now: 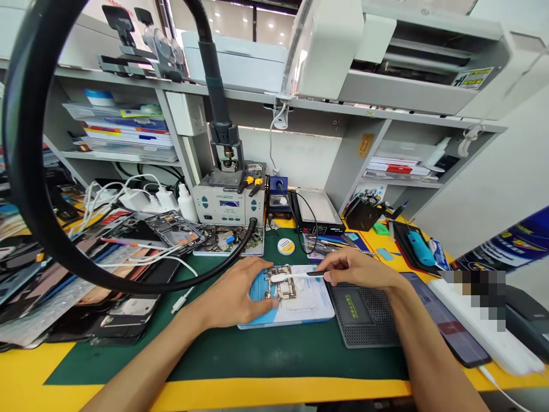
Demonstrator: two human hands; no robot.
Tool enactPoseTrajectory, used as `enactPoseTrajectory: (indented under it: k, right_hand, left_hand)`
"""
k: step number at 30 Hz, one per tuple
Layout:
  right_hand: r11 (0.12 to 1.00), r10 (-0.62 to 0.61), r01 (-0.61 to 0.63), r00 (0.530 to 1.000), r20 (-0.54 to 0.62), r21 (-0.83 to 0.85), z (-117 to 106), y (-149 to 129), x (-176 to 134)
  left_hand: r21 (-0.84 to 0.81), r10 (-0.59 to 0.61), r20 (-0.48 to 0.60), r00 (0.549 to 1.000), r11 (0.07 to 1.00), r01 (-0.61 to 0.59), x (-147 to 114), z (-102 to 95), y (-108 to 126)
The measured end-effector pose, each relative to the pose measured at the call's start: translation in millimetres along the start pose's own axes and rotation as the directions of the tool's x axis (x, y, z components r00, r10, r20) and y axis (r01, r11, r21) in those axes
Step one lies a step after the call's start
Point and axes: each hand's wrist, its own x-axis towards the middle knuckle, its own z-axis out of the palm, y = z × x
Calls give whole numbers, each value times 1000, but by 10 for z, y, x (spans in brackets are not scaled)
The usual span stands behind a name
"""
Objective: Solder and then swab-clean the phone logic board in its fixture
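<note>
At the centre of the frame, a thin, jagged-edged circuit board (pixel 286 290) lies on a smooth blue-and-white pad (pixel 311 306). The right hand (pixel 354 268) pinches a slim brush (pixel 302 276), its white tip over the board. The left hand (pixel 240 292) spreads thumb and fingers wide at the board's left side; whether they grip, I cannot tell. Below, flat green mat (pixel 240 357) lies open to the straight yellow table edge (pixel 240 395); a dimpled black mat (pixel 373 323) borders the pad's right.

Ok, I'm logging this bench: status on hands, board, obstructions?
Left hand against circuit board. Right hand holding white-headed tool over it. Board on blue-and-white pad. Black hose loops left, not covering board.
</note>
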Motion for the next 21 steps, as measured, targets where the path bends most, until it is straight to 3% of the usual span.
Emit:
enactPoseTrajectory:
  k: [16, 21]
  right_hand:
    - [1000, 1, -1, 1000, -10, -22, -11, 40, 14]
    - [998, -10, 9, 1000, -15, -65, -43, 91, 41]
  left_hand:
    - [29, -14, 24, 1000, 999, 14, -10, -15, 21]
    - [23, -49, 85, 995, 999, 47, 3, -39, 26]
